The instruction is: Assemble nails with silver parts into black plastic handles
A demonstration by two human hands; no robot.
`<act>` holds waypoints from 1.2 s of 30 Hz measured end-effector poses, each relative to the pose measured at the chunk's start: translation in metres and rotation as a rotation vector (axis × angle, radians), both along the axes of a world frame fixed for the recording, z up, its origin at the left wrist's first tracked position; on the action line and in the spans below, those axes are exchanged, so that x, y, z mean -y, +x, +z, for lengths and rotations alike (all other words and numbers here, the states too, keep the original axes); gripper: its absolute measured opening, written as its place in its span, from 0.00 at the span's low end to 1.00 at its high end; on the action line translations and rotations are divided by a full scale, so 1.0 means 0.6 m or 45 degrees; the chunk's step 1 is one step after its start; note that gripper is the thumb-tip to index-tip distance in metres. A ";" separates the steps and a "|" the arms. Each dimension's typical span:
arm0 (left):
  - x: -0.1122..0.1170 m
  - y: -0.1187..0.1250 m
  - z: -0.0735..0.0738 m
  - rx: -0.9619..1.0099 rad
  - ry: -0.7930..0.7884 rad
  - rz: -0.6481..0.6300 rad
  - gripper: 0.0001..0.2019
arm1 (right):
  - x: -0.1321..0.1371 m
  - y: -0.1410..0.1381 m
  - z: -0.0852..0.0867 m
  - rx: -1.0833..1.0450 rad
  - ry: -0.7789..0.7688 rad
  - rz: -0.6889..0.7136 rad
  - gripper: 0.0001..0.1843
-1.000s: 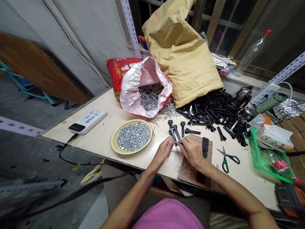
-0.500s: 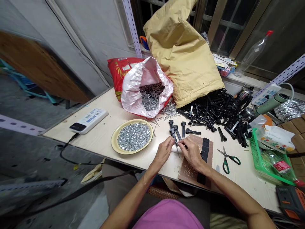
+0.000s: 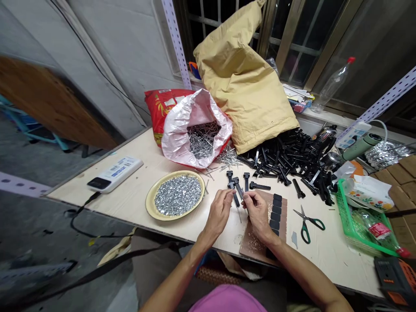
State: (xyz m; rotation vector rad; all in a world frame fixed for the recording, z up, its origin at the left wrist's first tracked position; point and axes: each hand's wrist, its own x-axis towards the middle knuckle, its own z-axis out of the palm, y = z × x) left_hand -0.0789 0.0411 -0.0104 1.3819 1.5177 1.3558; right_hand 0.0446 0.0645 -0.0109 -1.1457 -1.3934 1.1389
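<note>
My left hand (image 3: 218,213) and my right hand (image 3: 258,213) meet over the table's front edge, fingers pinched together. Between them they hold a black plastic clip (image 3: 236,198) with a thin nail sticking out below it. A few more black clips (image 3: 246,181) lie just beyond my fingers. My right hand rests over a brown board (image 3: 255,237) that carries a row of black pieces (image 3: 276,209). A yellow plate (image 3: 152,212) heaped with small silver parts sits left of my left hand.
An open white sack of nails (image 3: 197,130) and a tan sack (image 3: 247,82) stand behind, with a large heap of black clips (image 3: 292,158). Green-handled scissors (image 3: 305,223), a green basket (image 3: 357,212) and a white power strip (image 3: 113,173) also lie on the table.
Both hands stay pinched on the clip and have drawn slightly nearer. The camera has tilted, shifting the scene a little left and down.
</note>
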 end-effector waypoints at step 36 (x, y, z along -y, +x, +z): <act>-0.001 0.020 0.016 1.042 -0.349 -0.321 0.22 | -0.051 0.047 0.076 0.253 0.307 0.334 0.13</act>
